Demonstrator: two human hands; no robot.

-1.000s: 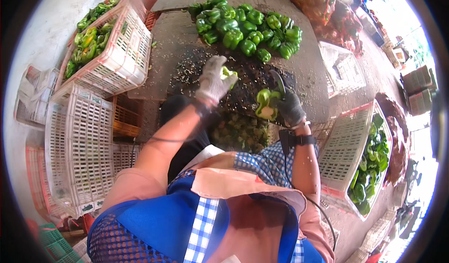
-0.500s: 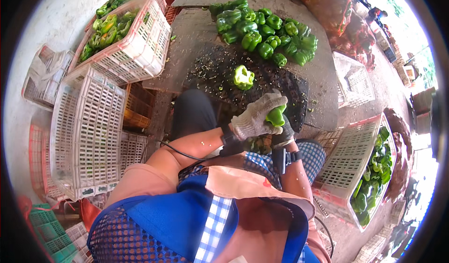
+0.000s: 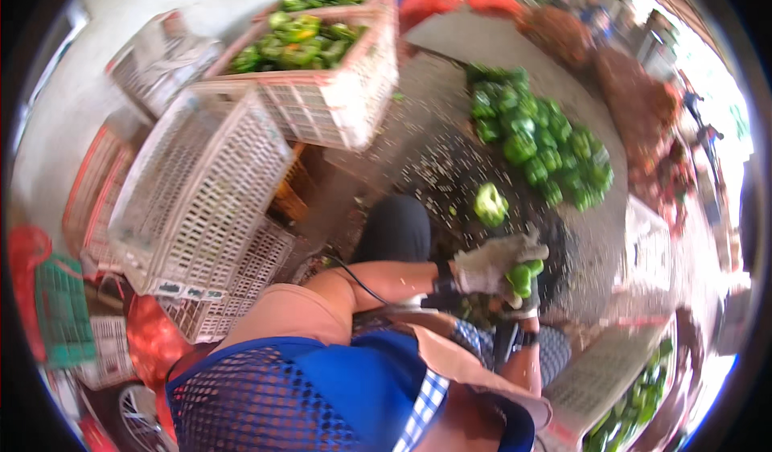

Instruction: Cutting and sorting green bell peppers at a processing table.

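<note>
My left hand, in a pale knit glove, is closed around a green bell pepper. Close against the pepper's lower side is my right hand in a dark glove. It looks curled, but the left hand and pepper cover most of it, and what it grips is hidden. Just beyond my hands a pale green, cut-open bell pepper lies on a dark, wet, seed-strewn patch of the work surface. Farther back is a heap of whole green bell peppers.
A crate of peppers stands at the far left, with an empty white crate nearer me. At the lower right is another crate with green peppers. Red mesh sacks line the far right, near a white basket.
The view has swung left, so the table, peppers and crates appear farther right and the picture is blurred. My left hand still holds the pepper, with the right hand against it.
</note>
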